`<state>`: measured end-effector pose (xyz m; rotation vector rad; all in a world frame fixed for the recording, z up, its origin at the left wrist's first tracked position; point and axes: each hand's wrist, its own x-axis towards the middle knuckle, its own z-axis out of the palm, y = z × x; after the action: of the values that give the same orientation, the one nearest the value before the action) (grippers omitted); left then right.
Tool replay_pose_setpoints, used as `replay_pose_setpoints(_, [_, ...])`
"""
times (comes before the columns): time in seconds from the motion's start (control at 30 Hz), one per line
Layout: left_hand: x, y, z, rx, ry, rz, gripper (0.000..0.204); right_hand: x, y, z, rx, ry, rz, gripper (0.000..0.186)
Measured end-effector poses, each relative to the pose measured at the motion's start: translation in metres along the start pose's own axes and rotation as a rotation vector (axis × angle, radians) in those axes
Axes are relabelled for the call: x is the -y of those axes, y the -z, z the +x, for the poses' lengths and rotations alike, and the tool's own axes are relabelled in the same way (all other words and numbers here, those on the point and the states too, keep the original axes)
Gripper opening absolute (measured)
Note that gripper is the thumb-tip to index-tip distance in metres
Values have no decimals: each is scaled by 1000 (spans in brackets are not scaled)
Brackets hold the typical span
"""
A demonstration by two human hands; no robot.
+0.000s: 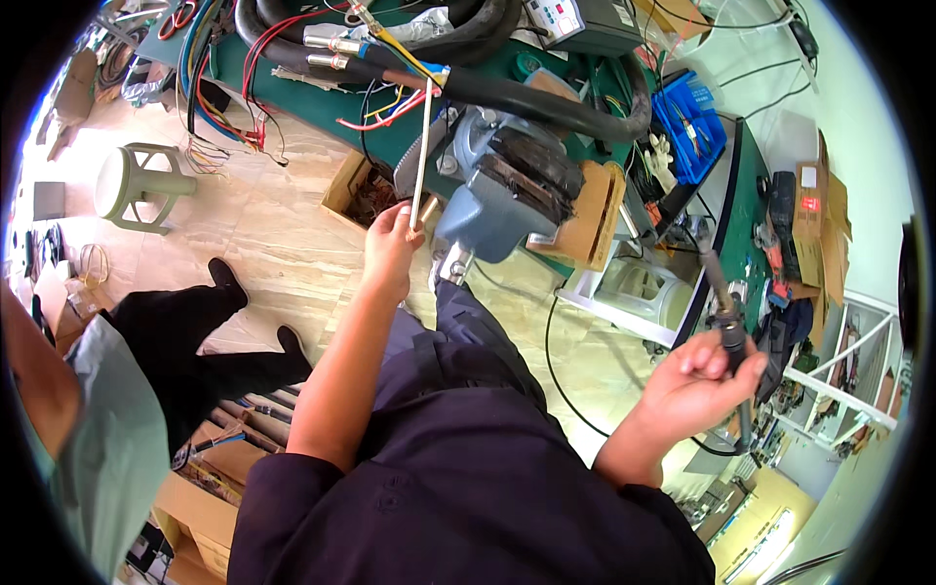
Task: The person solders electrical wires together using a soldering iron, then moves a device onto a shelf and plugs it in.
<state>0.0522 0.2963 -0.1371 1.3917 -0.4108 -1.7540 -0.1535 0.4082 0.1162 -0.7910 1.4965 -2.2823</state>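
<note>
The left grip (392, 252) pinches a thin white rod (422, 156), which extends ahead of it toward a thick black cable (546, 109); whether the two touch, I cannot tell. The right grip (697, 385) is curled around the black handle of a torch (733, 339), its blurred metal end pointing forward. Just right of the left grip stands a blue vise (487, 216). The green tabletop (310, 109) lies beyond that grip, and a blue bin (687, 127) ahead of the right one.
</note>
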Motion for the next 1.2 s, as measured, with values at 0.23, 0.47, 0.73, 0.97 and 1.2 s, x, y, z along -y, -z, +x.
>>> replay_pose_setpoints(0.23, [31,13,-6,30,242,190,38,6,-6,-66,101,-131,-48,37])
replay_pose_setpoints(0.47, [101,20,-38,-225,183,1054,105,17,-48,-85,322,-153,33,40])
replay_pose_setpoints(0.73, [61,33,-45,179,577,-15,75,52,-120,-54,474,-291,412,33])
replay_pose_setpoints(0.97, [53,6,-50,369,550,-382,44,63,-159,-92,612,-328,438,34])
replay_pose_setpoints(1.2, [42,29,-74,558,334,108,47,68,-170,-96,569,-259,362,28])
